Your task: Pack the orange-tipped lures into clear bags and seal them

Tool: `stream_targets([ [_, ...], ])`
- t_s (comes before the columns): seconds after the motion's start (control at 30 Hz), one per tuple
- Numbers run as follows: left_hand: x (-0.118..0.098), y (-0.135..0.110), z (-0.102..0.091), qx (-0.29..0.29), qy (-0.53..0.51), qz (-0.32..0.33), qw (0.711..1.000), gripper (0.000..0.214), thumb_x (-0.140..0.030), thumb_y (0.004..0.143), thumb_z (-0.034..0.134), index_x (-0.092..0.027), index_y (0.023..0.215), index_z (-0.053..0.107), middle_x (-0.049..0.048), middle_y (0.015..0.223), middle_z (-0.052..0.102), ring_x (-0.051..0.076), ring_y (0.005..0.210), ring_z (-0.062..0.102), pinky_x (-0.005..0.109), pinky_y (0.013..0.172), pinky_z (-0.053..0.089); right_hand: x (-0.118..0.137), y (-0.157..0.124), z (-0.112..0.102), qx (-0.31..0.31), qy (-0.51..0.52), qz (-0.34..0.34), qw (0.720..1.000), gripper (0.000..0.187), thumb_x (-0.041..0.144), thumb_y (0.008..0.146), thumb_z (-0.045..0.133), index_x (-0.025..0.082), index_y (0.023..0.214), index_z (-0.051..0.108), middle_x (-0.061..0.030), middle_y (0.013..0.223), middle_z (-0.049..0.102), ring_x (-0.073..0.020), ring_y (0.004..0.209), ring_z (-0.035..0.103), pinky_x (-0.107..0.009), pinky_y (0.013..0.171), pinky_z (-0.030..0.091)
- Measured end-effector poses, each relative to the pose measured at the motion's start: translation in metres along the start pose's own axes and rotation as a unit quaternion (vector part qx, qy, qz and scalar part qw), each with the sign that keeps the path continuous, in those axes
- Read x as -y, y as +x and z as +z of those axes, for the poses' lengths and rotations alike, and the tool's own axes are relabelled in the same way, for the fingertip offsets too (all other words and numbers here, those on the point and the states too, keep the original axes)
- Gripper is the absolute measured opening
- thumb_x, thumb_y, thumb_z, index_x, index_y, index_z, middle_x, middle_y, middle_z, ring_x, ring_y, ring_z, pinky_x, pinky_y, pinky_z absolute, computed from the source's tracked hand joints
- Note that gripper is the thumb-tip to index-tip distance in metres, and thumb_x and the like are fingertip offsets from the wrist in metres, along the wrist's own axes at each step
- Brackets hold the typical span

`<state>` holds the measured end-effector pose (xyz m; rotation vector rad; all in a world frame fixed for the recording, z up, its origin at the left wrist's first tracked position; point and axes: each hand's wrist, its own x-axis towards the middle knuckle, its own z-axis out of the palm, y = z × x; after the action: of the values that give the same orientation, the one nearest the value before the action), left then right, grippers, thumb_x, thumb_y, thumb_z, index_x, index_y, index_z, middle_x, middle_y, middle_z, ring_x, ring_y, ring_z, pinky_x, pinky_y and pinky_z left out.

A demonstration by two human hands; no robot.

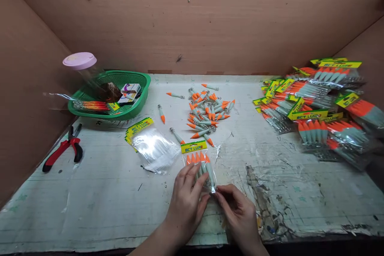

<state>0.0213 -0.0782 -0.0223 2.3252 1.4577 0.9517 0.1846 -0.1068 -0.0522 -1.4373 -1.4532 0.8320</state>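
Note:
A clear packet with a yellow "BCT LURE" header (195, 153) lies on the bench in front of me, holding several orange-tipped grey lures. My left hand (186, 202) rests on the packet's lower part, fingers laid over it. My right hand (237, 210) pinches the packet's open bottom end near the lures' metal hooks. Behind the packet sits a loose pile of orange-and-grey lures (207, 112). A stack of empty clear bags with yellow headers (150, 144) lies to the left of the packet.
Filled lure packets (318, 104) are heaped at the right. A green basket (141, 96) holding a clear jar with a pink lid (80, 61) stands at the back left. Red-handled pliers (64, 148) lie by the left wall. Brown board walls enclose the bench.

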Motion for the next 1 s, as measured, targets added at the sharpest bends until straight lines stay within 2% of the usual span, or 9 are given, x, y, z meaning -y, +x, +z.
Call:
stream_targets([
  [0.07,0.0,0.002,0.006,-0.02,-0.004,0.07,0.997,0.022,-0.004,0.078,0.054,-0.017,0.095,0.06,0.0109,0.11,0.065,0.026,0.112,0.054,0.043,0.092,0.05,0.001,0.0,0.0,-0.003,-0.001,-0.004,1.0,0.009,0.025,0.085,0.057,0.018,0.084,0.063,-0.0029,0.073,0.066,-0.014,0.066,0.063,-0.022,0.061,0.053],
  [0.13,0.001,0.004,0.01,-0.038,-0.015,0.088,0.995,0.018,-0.003,0.08,0.05,-0.016,0.087,0.059,0.0083,0.098,0.069,0.023,0.105,0.06,0.04,0.089,0.052,0.002,0.001,0.001,-0.01,-0.005,-0.008,1.0,0.01,0.026,0.085,0.057,0.018,0.081,0.063,-0.0022,0.07,0.064,-0.0134,0.063,0.062,-0.022,0.059,0.052],
  [0.2,0.002,0.005,0.012,-0.041,-0.022,0.093,0.995,0.018,-0.004,0.081,0.049,-0.017,0.088,0.059,0.0074,0.096,0.07,0.022,0.101,0.063,0.039,0.088,0.054,0.003,0.001,0.003,-0.027,-0.008,-0.009,1.0,0.012,0.026,0.085,0.057,0.018,0.079,0.062,-0.0017,0.067,0.063,-0.013,0.06,0.061,-0.021,0.057,0.051],
  [0.33,0.003,0.004,0.014,-0.028,-0.022,0.097,0.995,0.017,-0.005,0.083,0.047,-0.017,0.09,0.057,0.0079,0.099,0.07,0.021,0.103,0.063,0.039,0.091,0.052,0.004,0.001,0.008,-0.059,-0.021,-0.018,0.998,0.012,0.025,0.086,0.056,0.018,0.078,0.061,-0.0015,0.066,0.063,-0.0125,0.059,0.061,-0.021,0.056,0.051],
  [0.43,0.003,0.004,0.017,-0.015,-0.002,0.074,0.997,0.017,-0.007,0.083,0.047,-0.016,0.093,0.057,0.0119,0.11,0.066,0.021,0.107,0.061,0.039,0.093,0.051,0.005,0.003,0.009,-0.058,-0.031,-0.032,0.997,0.01,0.023,0.086,0.054,0.018,0.082,0.061,-0.0017,0.069,0.065,-0.0123,0.06,0.062,-0.02,0.056,0.051],
  [0.57,0.004,0.006,0.02,0.0,0.032,0.047,0.998,0.041,-0.011,0.081,0.05,-0.01,0.122,0.045,0.0163,0.118,0.062,0.024,0.113,0.057,0.04,0.093,0.051,0.004,0.005,0.007,-0.049,-0.036,-0.056,0.997,0.01,0.021,0.087,0.054,0.018,0.083,0.062,-0.0012,0.069,0.064,-0.0124,0.06,0.062,-0.02,0.056,0.05],
  [0.63,0.006,0.005,0.021,0.005,0.041,0.045,0.998,0.047,-0.013,0.082,0.049,-0.009,0.128,0.04,0.0155,0.116,0.063,0.023,0.111,0.058,0.038,0.092,0.052,0.002,0.005,0.007,-0.051,-0.042,-0.059,0.996,0.01,0.02,0.087,0.053,0.018,0.081,0.062,-0.0008,0.067,0.063,-0.012,0.059,0.061,-0.02,0.055,0.05],
  [0.87,0.009,0.006,0.022,0.02,0.048,0.051,0.997,0.047,-0.015,0.084,0.048,-0.011,0.129,0.04,0.0132,0.117,0.063,0.021,0.11,0.059,0.037,0.094,0.05,-0.003,0.008,0.016,-0.057,-0.069,-0.047,0.995,0.014,0.021,0.088,0.052,0.018,0.076,0.058,0.0007,0.063,0.059,-0.0104,0.053,0.057,-0.02,0.051,0.046],
  [1.0,0.006,-0.005,0.009,0.05,0.033,0.062,0.996,0.052,-0.014,0.081,0.051,-0.014,0.131,0.04,0.0145,0.127,0.056,0.027,0.123,0.047,0.043,0.097,0.047,0.003,0.009,0.003,-0.024,-0.095,-0.058,0.993,0.011,0.023,0.088,0.052,0.018,0.078,0.057,0.0012,0.063,0.055,-0.01,0.051,0.054,-0.02,0.048,0.045],
])
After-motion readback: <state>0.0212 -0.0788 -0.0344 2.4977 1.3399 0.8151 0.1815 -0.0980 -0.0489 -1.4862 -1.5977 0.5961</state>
